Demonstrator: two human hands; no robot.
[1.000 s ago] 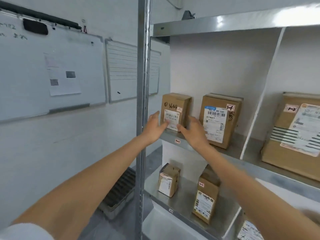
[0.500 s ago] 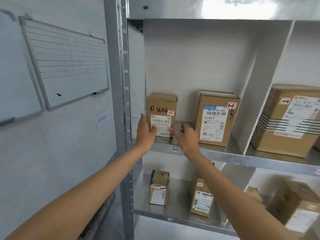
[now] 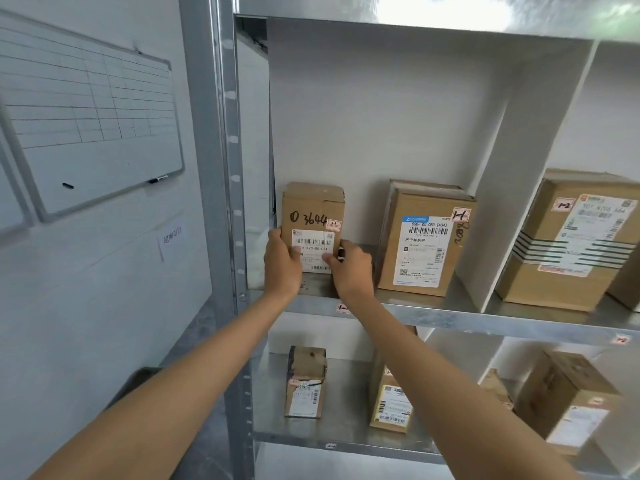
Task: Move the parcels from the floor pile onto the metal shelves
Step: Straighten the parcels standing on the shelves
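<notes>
On the upper shelf (image 3: 450,311), at its left end, both hands — left hand (image 3: 281,263), right hand (image 3: 353,268) — clasp the small box (image 3: 313,216) by its sides. Placing looks nearly finished; next — let go cleanly without tipping it.

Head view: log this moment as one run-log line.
hands: left and right grip small brown cardboard parcel marked 3644 | parcel: upright on metal shelf | phase: placing

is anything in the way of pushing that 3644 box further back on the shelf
Nothing visible. The box stands upright on the shelf, gripped by the left hand and right hand. The space behind it is hidden; the neighbouring box stands apart.
</notes>
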